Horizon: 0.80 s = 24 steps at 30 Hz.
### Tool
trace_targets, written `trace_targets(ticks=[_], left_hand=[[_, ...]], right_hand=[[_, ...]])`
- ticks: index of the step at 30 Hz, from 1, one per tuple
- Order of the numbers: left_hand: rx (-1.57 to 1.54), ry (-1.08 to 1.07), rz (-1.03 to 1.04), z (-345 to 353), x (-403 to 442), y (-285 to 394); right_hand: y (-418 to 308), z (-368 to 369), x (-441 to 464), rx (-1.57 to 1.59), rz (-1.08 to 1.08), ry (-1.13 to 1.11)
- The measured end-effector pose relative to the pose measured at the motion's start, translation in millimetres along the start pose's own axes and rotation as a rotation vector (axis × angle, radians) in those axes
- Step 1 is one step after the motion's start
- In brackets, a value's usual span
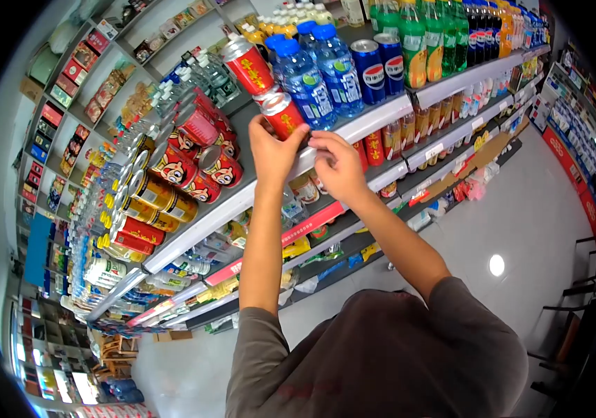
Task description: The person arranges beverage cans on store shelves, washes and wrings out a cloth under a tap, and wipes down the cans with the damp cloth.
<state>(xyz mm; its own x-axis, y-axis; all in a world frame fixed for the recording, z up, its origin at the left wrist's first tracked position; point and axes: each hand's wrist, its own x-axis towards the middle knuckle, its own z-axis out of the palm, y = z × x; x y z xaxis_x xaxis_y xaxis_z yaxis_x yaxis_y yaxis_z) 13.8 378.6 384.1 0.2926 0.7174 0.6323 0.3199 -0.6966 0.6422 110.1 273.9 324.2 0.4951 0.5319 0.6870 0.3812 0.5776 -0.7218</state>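
Observation:
On the top shelf's front edge, a red can (284,117) with yellow lettering stands beside blue-capped water bottles (310,89). My left hand (273,150) is wrapped round its lower front, with thumb and fingers on its sides. The fingers of my right hand (338,159) are bent together near the can's lower right side, at the shelf edge; what they hold, if anything, is hidden. Another red can (249,66) is just behind the held one. Dark blue cans (369,72) stand to the right of the bottles.
Red cans with cartoon faces (173,164) and gold cans (161,194) stand on the shelf at the left. Green bottles (413,43) line the right part. Lower shelves with price rails (434,150) hold more goods. Grey floor (465,244) and dark chairs (576,289) lie at the right.

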Motion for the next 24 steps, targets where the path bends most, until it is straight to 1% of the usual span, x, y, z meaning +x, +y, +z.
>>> trace_targets(ticks=[2, 3, 4, 5, 6, 7, 8, 9, 10, 11, 12, 13, 14, 15, 16, 17, 19, 20, 22, 23, 24], left_hand=[[0.077, 0.201, 0.225, 1.2, -7.5, -17.9], [0.047, 0.219, 0.298, -5.0, -19.2, -11.9], [0.013, 0.229, 0.36, -15.6, -40.6, 0.0], [-0.047, 0.231, 0.427, -20.1, -64.7, 4.4], [-0.129, 0.19, 0.452, -23.6, -92.6, 3.6], [-0.329, 0.179, 0.266, -18.0, -135.6, -0.1], [-0.488, 0.112, 0.283, -6.3, -167.5, -4.1], [-0.529, 0.028, 0.18, 10.6, -209.9, -25.5], [-0.442, -0.084, 0.003, 32.1, -254.2, -42.8], [-0.264, -0.303, -0.2, 49.1, -301.5, -63.7], [-0.321, -0.474, -0.403, 70.3, -352.2, -89.0], [-0.279, -0.671, -0.543, 79.3, -405.8, -118.2], [-0.196, -0.881, -0.58, 83.1, -432.6, -123.7], [-0.333, -0.987, -0.895, 87.2, -464.2, -140.0], [-0.365, -1.035, -1.273, 95.9, -459.3, -124.4], [-0.345, -1.094, -1.352, 108.4, -454.0, -112.4], [-0.338, -1.169, -1.466, 149.9, -462.2, -122.4], [-0.308, -1.166, -1.505, 171.4, -479.7, -145.4], [-0.32, -1.199, -1.522, 251.1, -526.3, -202.3], [-0.24, -1.28, -1.452, 294.4, -564.3, -246.4], [-0.254, -1.298, -1.418, 338.4, -607.6, -296.3]], right_hand=[[6.7, -24.1, -17.9, 0.018, -0.026, -0.071], [2.6, -39.9, -28.9, 0.1, 0.001, -0.1], [15.3, -59.9, -48.9, 0.097, 0.042, -0.142], [30.3, -81.7, -74.6, 0.097, 0.153, -0.15], [47.2, -106.9, -106.7, 0.095, 0.274, -0.147], [71.6, -135.4, -144.8, 0.088, 0.417, -0.076], [96.4, -160.9, -189.9, 0.086, 0.548, 0.008], [108.3, -189.3, -234.8, -0.124, 0.703, 0.041], [116.2, -220.2, -283.5, -0.332, 0.864, 0.063], [125.5, -247.7, -346.7, -0.491, 0.989, 0.111], [125.1, -267.2, -398.9, -0.645, 1.115, 0.144], [108.1, -277.3, -427.8, -0.672, 1.257, 0.17], [89.5, -281.6, -450.6, -0.698, 1.395, 0.191], [76.1, -281.3, -464.2, -0.707, 1.413, 0.191], [67.2, -282.3, -475.8, -0.711, 1.439, 0.174], [62.7, -278.1, -478.1, -0.637, 1.482, 0.245], [88.2, -276.9, -505.3, -0.543, 1.547, 0.255], [111.0, -269.6, -518.3, -0.474, 1.585, 0.308], [181.9, -267.2, -583.2, -0.388, 1.59, 0.223], [226.9, -266.3, -608.0, -0.366, 1.599, 0.27], [277.8, -267.1, -638.0, -0.446, 1.569, 0.21]])
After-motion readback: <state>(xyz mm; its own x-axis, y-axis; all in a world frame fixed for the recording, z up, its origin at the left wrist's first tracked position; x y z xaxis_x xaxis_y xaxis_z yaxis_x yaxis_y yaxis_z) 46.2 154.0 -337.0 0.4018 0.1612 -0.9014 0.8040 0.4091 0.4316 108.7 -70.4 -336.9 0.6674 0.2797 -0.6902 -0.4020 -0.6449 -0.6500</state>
